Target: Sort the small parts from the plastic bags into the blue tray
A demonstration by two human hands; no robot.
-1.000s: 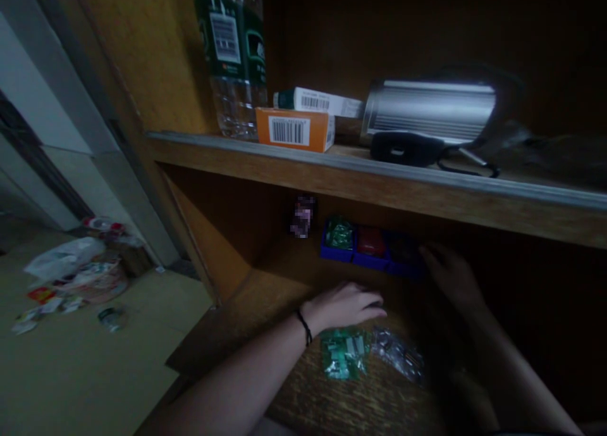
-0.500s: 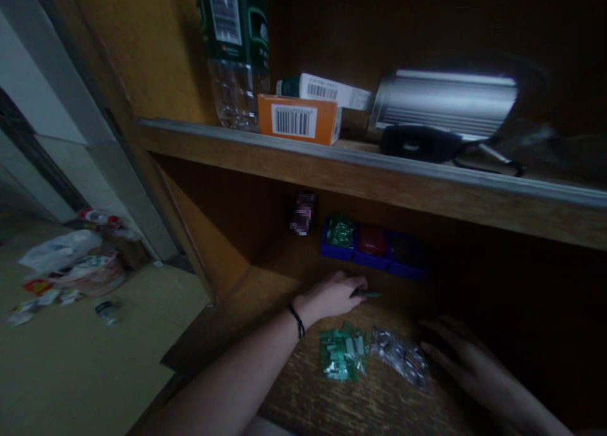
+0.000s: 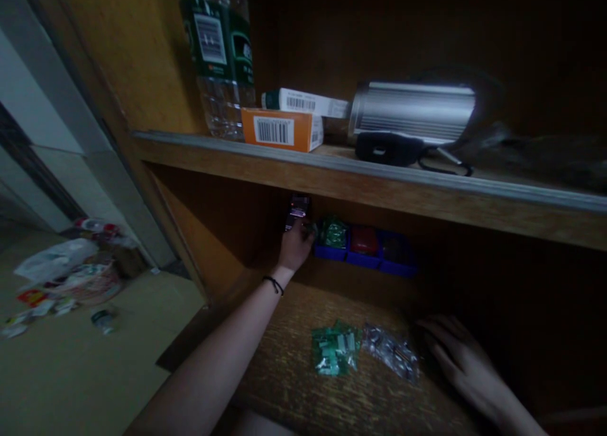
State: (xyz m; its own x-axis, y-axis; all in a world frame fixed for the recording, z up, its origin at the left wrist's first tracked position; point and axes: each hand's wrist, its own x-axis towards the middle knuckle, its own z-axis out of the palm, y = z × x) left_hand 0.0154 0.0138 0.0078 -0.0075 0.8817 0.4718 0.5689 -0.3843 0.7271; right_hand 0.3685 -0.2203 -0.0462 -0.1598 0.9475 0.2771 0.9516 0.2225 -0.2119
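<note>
My left hand (image 3: 294,246) reaches to the back of the lower shelf, fingers curled against the left end of a row of blue bins (image 3: 365,260). The left bin holds green parts (image 3: 333,232). A small dark object (image 3: 297,209) stands just above the hand. Whether the fingers hold anything is hidden in the dark. My right hand (image 3: 456,359) lies flat on the shelf board, fingers apart, beside a clear bag of small metal parts (image 3: 391,354). A bag of green parts (image 3: 334,350) lies left of that.
The upper shelf (image 3: 360,180) carries a plastic bottle (image 3: 215,56), an orange box (image 3: 279,129), a white box (image 3: 303,100), a ribbed metal cylinder (image 3: 412,112) and a black item (image 3: 386,148). Litter (image 3: 57,274) lies on the floor at left.
My left hand moved from the shelf front, where it pinched a small green piece, back to the blue bins. My right hand withdrew from the bins and settled beside the clear bag.
</note>
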